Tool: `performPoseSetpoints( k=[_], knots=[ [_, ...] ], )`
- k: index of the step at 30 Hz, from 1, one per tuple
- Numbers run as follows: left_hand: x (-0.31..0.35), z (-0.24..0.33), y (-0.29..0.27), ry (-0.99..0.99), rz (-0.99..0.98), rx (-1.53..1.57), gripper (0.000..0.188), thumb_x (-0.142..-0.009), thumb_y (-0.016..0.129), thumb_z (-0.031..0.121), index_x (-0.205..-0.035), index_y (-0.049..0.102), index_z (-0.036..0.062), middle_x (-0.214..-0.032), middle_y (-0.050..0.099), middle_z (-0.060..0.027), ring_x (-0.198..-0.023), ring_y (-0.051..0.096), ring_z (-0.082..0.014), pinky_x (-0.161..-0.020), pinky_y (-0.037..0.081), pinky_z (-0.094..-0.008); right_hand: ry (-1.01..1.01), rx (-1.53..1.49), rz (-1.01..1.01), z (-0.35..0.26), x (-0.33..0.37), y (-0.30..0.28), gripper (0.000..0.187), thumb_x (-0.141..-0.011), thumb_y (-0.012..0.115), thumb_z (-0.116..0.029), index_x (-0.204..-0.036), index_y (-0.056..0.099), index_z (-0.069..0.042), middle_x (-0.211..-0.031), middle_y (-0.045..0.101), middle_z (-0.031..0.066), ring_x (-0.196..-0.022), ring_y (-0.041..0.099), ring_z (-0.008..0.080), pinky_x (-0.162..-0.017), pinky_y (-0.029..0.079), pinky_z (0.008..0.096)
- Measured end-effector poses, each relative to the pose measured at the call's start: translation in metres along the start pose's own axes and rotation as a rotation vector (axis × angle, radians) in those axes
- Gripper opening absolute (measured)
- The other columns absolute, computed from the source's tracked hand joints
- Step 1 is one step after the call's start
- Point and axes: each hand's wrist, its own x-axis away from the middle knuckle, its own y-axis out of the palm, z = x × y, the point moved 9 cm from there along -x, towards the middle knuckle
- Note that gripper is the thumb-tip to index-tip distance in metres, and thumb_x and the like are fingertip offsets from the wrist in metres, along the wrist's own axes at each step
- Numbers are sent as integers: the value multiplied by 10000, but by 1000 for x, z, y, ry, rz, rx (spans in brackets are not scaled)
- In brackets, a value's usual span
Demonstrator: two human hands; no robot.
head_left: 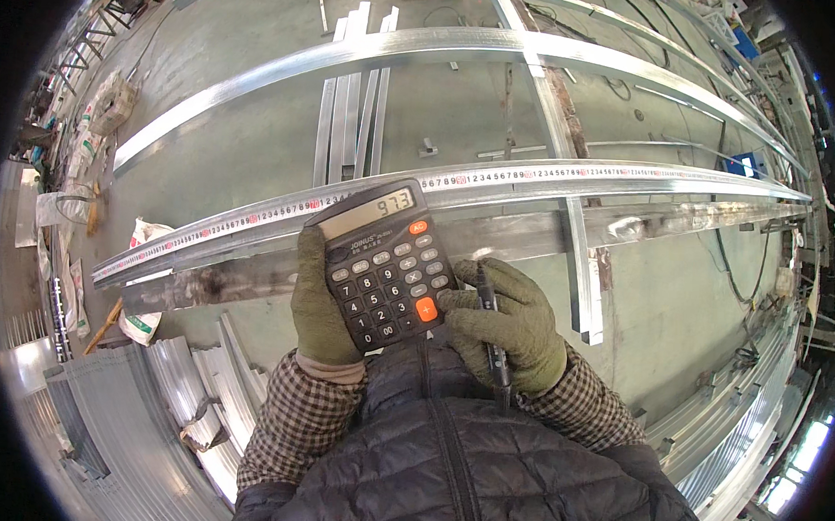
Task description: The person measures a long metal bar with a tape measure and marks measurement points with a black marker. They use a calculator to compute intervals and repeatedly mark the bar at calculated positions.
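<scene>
A black calculator [377,301] with a lit grey display and two orange keys is held up in front of my chest. My left hand [325,303], in an olive green glove, is closed around its left side. My right hand [503,320], gloved the same way, grips a black marker pen [495,348] that points roughly up and down. Fingers of that hand reach the calculator's right edge beside the large orange key. Just beyond the calculator, a measuring tape [496,177] lies along a long metal bar [551,194]; the calculator hides part of it.
Shiny metal rails [390,45] cross ahead, joined by a crosswise bar [554,127]. Several loose metal strips [349,118] lie on the floor beyond. Stacked metal profiles lie at the lower left [131,416] and lower right [736,423]. White bags [142,328] sit at the left.
</scene>
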Motion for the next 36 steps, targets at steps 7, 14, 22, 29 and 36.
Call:
performPoseSetpoints(
  k=[7,14,22,29,36],
  knots=[
    [1,-15,12,-57,-54,61,730,-1131,468,597,-1488,557,-33,-1351,700,-246,-1172,749,-365,-942,684,-490,662,-554,147,45,42,-12,167,-927,796,-30,-1076,746,-88,-1101,805,172,-1108,770,325,-1016,600,451],
    [-15,-40,26,30,94,-14,809,-1097,501,639,-1517,532,-52,-1343,705,-271,-1113,781,-371,-881,712,-480,284,-239,139,60,41,-69,94,-1021,687,-21,-1078,759,-41,-1058,793,201,-1071,778,327,-962,605,411],
    [-41,-53,31,146,180,-112,667,-1090,603,550,-1389,644,-46,-1227,772,-210,-1011,811,-307,-845,714,-423,234,-169,127,127,52,-114,237,-893,733,-46,-1127,726,-8,-929,748,171,-783,746,341,-701,600,416],
    [-67,-65,24,140,264,-223,719,-1090,564,608,-1421,626,-27,-1263,761,-215,-1014,809,-320,-813,720,-433,344,-25,187,181,79,-147,208,-938,703,-97,-1119,756,-9,-954,779,192,-809,766,335,-728,622,411],
    [-82,-70,9,139,271,-242,724,-1098,546,598,-1430,605,-42,-1258,756,-237,-1006,814,-330,-781,731,-445,445,-40,303,222,89,-164,190,-957,706,-111,-1122,746,-26,-969,794,171,-807,792,270,-731,641,377]
  ],
)
